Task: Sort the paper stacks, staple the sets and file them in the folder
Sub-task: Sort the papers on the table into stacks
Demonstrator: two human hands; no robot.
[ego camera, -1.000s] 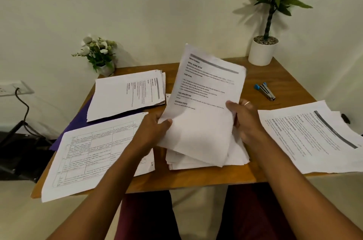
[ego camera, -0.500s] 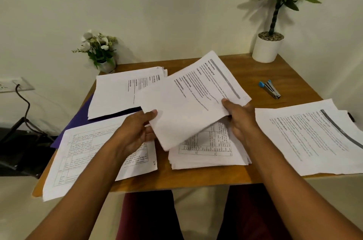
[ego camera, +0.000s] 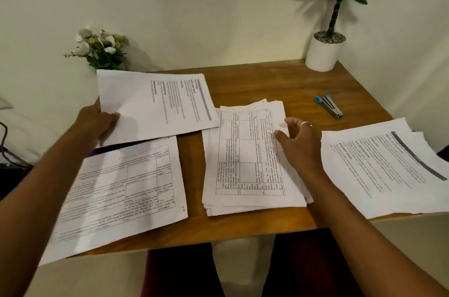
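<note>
My left hand grips the near edge of a printed text sheet held over the back-left pile. A sliver of the purple folder shows under that sheet. Below it lies a stack with a table on top, hanging over the table's front edge. In the middle sits the main stack, its top page a grid table. My right hand rests open at that stack's right edge, fingers spread. A text stack with a dark header bar lies at the right. The blue and silver stapler lies behind it.
The wooden table stands against a white wall. A small flower pot is at the back left and a white pot with a tall plant at the back right. A dark cable runs at the far left.
The text sheet, first held upright in both hands over the middle stack, has been carried left to the back-left pile by my left hand. My right hand let go and dropped to the middle stack.
</note>
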